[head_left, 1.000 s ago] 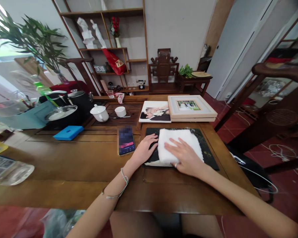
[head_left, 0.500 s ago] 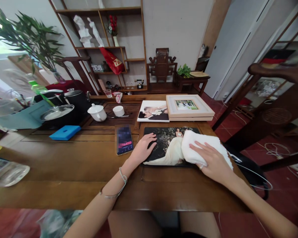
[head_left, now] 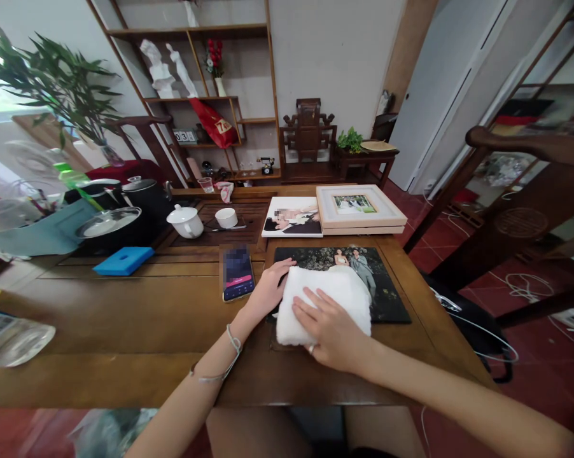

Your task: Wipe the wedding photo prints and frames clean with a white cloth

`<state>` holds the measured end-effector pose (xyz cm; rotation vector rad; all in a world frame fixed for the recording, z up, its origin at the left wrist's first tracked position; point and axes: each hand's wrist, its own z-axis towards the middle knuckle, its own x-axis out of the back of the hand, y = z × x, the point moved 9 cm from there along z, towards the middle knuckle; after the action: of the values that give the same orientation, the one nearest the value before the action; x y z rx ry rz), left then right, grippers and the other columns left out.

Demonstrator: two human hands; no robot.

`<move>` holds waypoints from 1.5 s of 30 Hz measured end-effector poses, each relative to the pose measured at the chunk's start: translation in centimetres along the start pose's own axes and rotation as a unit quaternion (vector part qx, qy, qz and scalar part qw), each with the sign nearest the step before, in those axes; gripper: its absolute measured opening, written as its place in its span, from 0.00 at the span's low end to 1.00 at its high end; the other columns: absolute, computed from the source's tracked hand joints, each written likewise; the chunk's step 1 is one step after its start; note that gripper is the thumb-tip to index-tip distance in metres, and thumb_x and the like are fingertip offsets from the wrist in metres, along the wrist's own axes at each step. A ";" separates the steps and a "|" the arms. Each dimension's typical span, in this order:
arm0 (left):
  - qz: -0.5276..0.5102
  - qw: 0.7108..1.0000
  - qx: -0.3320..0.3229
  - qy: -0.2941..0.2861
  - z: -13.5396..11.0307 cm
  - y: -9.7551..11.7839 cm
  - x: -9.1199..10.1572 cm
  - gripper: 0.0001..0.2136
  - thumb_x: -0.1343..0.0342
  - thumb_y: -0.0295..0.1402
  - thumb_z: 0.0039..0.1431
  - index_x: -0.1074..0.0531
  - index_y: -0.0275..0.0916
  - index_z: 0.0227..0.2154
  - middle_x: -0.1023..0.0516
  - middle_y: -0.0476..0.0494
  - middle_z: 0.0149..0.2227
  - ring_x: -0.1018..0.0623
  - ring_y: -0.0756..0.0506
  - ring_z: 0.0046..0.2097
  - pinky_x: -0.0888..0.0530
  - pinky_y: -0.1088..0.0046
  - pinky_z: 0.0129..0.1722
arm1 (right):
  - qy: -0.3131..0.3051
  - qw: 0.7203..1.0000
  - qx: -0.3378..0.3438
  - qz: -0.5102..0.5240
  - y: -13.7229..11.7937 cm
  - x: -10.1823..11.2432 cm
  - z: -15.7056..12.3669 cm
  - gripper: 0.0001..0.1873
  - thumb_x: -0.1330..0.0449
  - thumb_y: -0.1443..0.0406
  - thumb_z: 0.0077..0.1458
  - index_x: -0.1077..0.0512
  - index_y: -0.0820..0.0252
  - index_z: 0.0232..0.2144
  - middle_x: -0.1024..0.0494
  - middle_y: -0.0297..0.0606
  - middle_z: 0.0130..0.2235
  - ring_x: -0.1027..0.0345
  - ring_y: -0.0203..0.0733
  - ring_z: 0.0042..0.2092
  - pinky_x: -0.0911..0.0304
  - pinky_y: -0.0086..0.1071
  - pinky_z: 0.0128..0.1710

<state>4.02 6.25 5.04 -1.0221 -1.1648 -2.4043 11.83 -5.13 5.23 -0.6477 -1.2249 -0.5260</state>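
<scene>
1. White towel is now covering the near left part of the dark photo panel, whereas half a second ago it was lying across the panel's right end; the right hand is travelling leftward with it.
2. That right grip is lying flat on the towel, fingers slightly apart, pressing down from above.
3. Part of the towel is overhanging the panel's near edge and touching the wooden surface.
4. Over the panel's left edge, the left hand is resting, its grip apart with fingers stretching out; the towel is hiding a little of it.
5. On the panel, two printed figures are now showing right of the panel's middle.
6. Just left of the panel, a phone is lying with its screen lit.
7. Behind the panel, a white-edged photo print is lying beside some stacked pale frames.
8. Well left of the panel, a blue block is resting.
</scene>
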 end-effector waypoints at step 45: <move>-0.007 1.000 0.002 -0.002 -0.3 0.8 -0.3 0.13 0.43 0.36 0.61 0.23 0.37 0.46 0.19 0.41 0.48 0.29 0.38 0.60 0.29 0.58 0.58 | 0.069 0.971 -0.212 0.084 13.8 2.8 7.7 0.19 0.44 0.57 0.58 0.25 0.58 0.48 0.21 0.44 0.49 0.28 0.54 0.50 0.36 0.40 0.49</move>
<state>4.49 5.46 5.14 -1.0216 -1.1811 -2.4119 16.74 9.99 7.17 -1.0486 -0.9208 -0.6858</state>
